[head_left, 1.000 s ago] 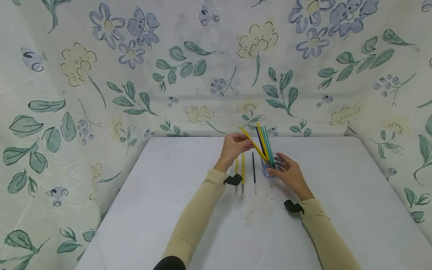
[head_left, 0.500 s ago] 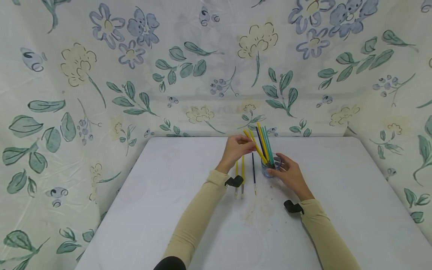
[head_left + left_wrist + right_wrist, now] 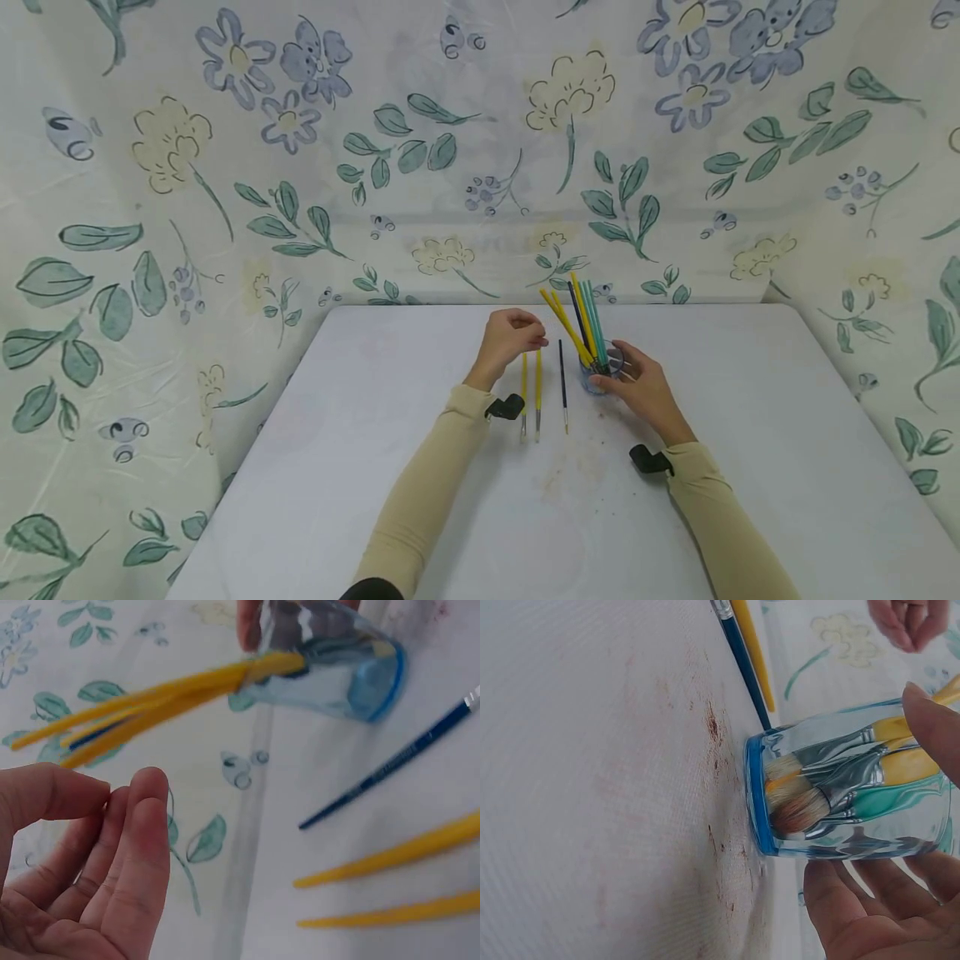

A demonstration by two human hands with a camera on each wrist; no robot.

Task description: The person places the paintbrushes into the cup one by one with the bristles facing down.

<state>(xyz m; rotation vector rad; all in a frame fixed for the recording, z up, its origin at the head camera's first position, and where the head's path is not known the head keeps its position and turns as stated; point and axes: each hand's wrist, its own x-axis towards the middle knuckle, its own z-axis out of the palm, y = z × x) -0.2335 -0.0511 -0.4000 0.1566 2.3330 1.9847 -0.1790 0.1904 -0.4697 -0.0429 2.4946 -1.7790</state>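
Note:
My right hand (image 3: 628, 368) grips a clear blue-tinted cup (image 3: 600, 372) standing on the white table (image 3: 375, 433). In the right wrist view its fingers (image 3: 855, 900) and thumb wrap the cup (image 3: 832, 750). Yellow, teal and dark blue paintbrushes (image 3: 581, 321) lean left out of the cup, bristles down. My left hand (image 3: 525, 332) hovers just left of those handles, loosely curled and holding nothing (image 3: 112, 799). Below it two yellow brushes (image 3: 531, 392) and one dark blue brush (image 3: 562, 385) lie side by side on the table.
A floral cloth (image 3: 225, 183) covers the wall behind the table and both sides. Faint brown stains (image 3: 570, 471) mark the tabletop near me. A black wrist strap (image 3: 504, 407) sits on each beige sleeve.
My left hand let go of the yellow brush it was holding into the cup and drew back left. The right hand kept its hold on the cup.

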